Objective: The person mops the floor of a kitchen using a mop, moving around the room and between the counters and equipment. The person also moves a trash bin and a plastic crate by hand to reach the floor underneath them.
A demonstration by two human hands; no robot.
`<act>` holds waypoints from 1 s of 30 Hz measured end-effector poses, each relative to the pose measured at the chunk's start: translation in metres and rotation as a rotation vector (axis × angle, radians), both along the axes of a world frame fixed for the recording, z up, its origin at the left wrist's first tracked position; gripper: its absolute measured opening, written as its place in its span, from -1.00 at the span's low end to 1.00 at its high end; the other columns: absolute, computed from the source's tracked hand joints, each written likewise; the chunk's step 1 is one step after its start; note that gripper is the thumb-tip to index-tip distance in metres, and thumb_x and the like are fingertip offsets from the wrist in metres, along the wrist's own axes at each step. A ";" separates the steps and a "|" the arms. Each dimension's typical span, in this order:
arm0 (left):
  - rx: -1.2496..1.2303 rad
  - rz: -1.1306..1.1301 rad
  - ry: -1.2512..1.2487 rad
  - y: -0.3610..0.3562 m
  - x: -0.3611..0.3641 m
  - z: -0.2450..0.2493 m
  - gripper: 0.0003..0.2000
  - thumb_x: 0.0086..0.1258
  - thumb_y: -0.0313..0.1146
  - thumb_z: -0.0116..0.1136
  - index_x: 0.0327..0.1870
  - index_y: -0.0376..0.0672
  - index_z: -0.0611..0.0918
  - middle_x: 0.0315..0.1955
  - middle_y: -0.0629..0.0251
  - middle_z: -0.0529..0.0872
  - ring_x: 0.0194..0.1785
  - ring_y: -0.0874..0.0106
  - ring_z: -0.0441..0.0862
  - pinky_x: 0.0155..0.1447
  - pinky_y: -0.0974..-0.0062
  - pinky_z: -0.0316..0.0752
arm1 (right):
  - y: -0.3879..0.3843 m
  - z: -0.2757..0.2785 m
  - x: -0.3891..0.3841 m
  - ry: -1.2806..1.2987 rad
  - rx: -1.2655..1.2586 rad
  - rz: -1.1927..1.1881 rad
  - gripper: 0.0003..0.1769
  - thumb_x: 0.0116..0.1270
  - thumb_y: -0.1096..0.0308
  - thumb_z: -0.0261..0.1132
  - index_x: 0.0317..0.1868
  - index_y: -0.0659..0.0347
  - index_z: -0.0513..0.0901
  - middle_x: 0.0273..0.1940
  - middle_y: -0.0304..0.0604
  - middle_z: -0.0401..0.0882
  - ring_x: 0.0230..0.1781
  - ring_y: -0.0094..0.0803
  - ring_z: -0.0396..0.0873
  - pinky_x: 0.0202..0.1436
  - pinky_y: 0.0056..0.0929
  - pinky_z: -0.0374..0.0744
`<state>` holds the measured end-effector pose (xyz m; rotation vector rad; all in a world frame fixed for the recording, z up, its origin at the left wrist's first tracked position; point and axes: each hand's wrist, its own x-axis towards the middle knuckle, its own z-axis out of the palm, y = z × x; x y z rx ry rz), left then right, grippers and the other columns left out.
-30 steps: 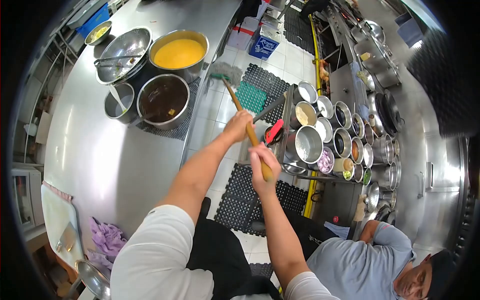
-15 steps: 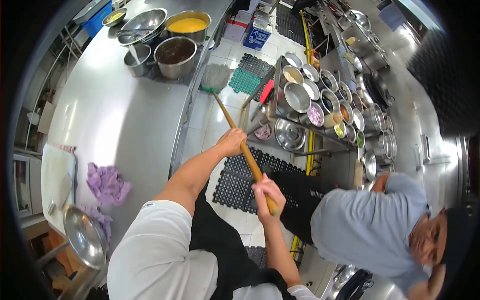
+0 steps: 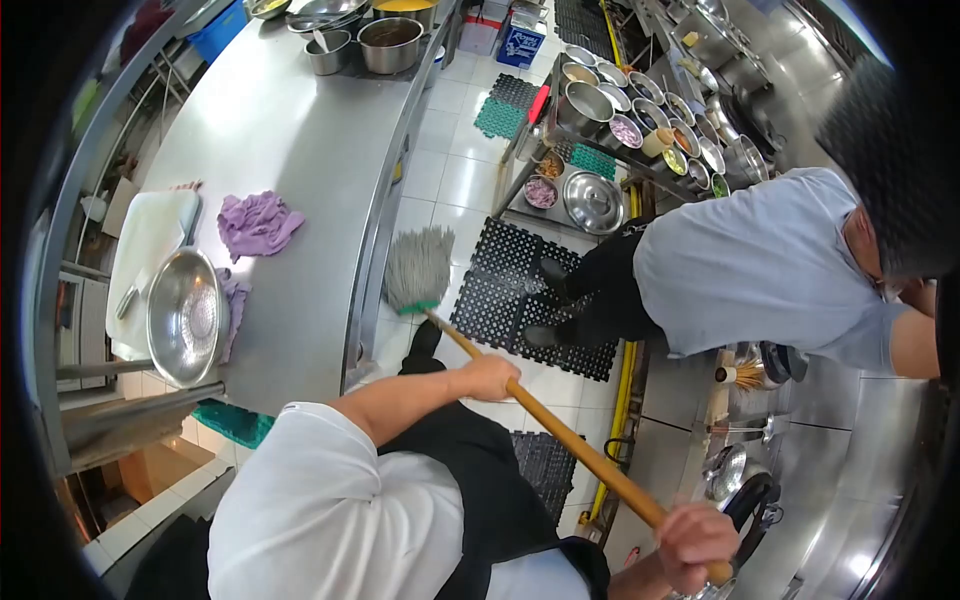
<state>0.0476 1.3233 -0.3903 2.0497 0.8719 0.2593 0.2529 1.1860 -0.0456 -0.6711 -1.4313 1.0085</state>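
Note:
A string mop (image 3: 590,455) with a long wooden handle slants across the middle of the view. Its grey strings (image 3: 419,268) lie spread on the white floor tiles beside the steel counter, below a green clamp. My left hand (image 3: 488,378) wraps round the handle partway up, knuckles upward. Near the handle's top end, at the lower right, my right hand (image 3: 697,545) is closed round it, slightly blurred.
Left is a steel counter (image 3: 310,260) with a purple cloth (image 3: 257,224), steel bowl (image 3: 188,316) and pots (image 3: 391,45). A co-worker (image 3: 750,260) stands at right on black perforated mats (image 3: 500,270). Ingredient containers (image 3: 625,131) line a steel stand.
The mop head has come back along the floor towards me. My right hand has moved right and down with the handle's end. The co-worker has shifted and bent towards the right-hand counter.

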 end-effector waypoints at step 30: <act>0.337 0.370 0.015 0.012 -0.082 -0.032 -0.81 0.08 -0.32 0.32 -0.34 -0.14 0.58 -0.20 0.19 0.58 0.00 0.11 0.54 0.06 0.16 0.52 | -0.055 -0.114 -0.126 -0.473 -0.095 -0.232 -0.93 0.07 0.54 0.24 -0.53 0.35 0.60 -0.51 -0.12 0.59 -0.41 -0.26 0.55 0.19 0.00 0.51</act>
